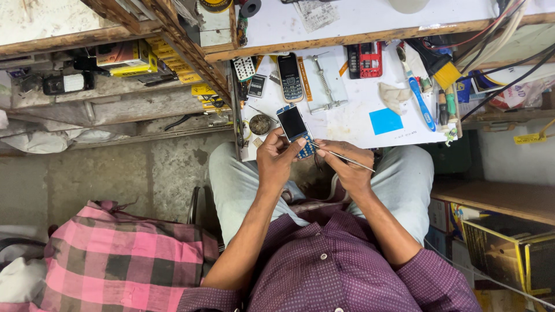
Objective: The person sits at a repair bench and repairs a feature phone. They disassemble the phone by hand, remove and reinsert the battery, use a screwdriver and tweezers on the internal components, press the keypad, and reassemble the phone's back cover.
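Two hands at the bench edge, over the lap. Left hand (276,157) grips a small blue phone (295,128), dark screen up, fingers wrapped round its lower half, top end tilted toward the bench. Right hand (345,164) pinches thin metal tweezers (341,156); tip sits at the phone's lower right edge, just touching or nearly, hard to tell. Tail of the tweezers sticks out to the right past the knuckles.

White benchtop (352,118) just beyond the phone. On it: a second keypad phone (290,78) lying flat, a metal clamp jig (325,84) beside it, a red-and-black part (366,60), a blue toothbrush (421,101), a blue square (385,121), a crumpled cloth (394,96), and a small round dish (259,123) left of the held phone. Cables (503,52) run off the right side. Yellow boxes (124,58) sit on the shelf at left. Pink checked cloth (115,254) lower left, well apart from the hands.
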{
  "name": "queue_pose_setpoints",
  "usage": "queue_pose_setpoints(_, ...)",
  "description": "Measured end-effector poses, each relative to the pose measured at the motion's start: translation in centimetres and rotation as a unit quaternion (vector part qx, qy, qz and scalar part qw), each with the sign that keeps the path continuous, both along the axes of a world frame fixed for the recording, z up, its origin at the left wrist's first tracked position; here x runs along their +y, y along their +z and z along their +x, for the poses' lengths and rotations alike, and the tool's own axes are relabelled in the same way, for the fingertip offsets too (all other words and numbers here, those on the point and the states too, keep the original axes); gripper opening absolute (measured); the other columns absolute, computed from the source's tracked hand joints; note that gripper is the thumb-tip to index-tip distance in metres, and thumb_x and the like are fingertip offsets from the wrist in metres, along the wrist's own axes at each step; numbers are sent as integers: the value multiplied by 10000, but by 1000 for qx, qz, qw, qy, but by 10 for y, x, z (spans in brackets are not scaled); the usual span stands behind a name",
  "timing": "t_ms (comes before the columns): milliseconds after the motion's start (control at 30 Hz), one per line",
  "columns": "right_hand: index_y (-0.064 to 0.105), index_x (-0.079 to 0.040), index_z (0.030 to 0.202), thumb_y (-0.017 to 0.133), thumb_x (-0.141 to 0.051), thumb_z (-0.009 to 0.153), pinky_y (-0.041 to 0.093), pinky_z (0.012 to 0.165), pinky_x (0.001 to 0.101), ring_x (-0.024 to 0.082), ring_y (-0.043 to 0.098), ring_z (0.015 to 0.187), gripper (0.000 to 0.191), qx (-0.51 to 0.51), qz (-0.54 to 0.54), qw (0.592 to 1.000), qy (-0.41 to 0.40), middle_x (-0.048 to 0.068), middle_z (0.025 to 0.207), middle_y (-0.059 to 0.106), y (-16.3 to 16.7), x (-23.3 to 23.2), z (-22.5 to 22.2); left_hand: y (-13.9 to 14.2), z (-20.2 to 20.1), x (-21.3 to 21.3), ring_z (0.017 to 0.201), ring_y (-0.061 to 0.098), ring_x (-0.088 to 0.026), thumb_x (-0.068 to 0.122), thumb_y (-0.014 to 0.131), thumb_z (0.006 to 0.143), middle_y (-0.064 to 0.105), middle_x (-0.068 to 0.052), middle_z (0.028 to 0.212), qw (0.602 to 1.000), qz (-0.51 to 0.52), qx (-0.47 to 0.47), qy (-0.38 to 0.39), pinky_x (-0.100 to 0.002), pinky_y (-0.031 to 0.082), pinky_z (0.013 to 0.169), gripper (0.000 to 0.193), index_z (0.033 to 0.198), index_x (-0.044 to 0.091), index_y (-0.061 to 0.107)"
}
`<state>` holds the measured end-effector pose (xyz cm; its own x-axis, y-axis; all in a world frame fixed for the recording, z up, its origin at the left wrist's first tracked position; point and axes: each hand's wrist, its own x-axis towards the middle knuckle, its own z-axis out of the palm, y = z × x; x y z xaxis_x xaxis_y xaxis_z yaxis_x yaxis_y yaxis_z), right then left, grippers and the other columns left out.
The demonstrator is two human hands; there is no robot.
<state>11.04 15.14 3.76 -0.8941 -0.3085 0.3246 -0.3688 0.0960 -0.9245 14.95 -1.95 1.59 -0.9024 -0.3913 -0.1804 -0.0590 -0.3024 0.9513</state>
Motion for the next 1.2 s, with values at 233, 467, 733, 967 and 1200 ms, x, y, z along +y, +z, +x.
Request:
queue_pose_setpoints(233,772,25,1032,756,66,888,606,900,297,203,767,988,151,4,1,1000,0,156,1068,782,0,-1,-2,2,-2,1,775,720,-116,55,763,900,747,-106,930,999,45,13,-2,-271,645,653,358,1227,-22,639)
queue_pose_setpoints(467,771,23,1030,754,69,889,607,912,308,220,773,1000,150,23,13,1000,2,164,1075,781,-2,0,-3,2,-2,0,773,724,-133,57,756,919,753,-126,939,999,39,12,-3,-283,641,649,333,1220,-33,643)
queue_pose_setpoints(733,754,30,1029,759,73,884,622,891,314,240,778,1006,151,78,23,997,12,169,1082,774,-1,-2,-4,1,-3,0,772,732,-137,64,755,914,756,-124,952,998,54,17,-3,-287,646,653,337,1217,-28,641)
queue_pose_setpoints(967,743,35,1039,773,72,876,621,892,321,249,772,1015,170,113,27,993,19,167,1086,770,-1,-2,-4,-4,-1,1,741,710,-107,84,774,912,760,-102,927,999,36,15,2,-239,587,619,339,1216,-11,657)
queue_pose_setpoints(1200,738,34,1049,776,74,873,626,875,319,249,773,1007,184,134,37,990,25,166,1094,767,1,-2,-5,-6,0,0,722,686,-61,102,787,903,763,-53,896,1000,5,-2,11,-191,520,594,326,1196,15,676)
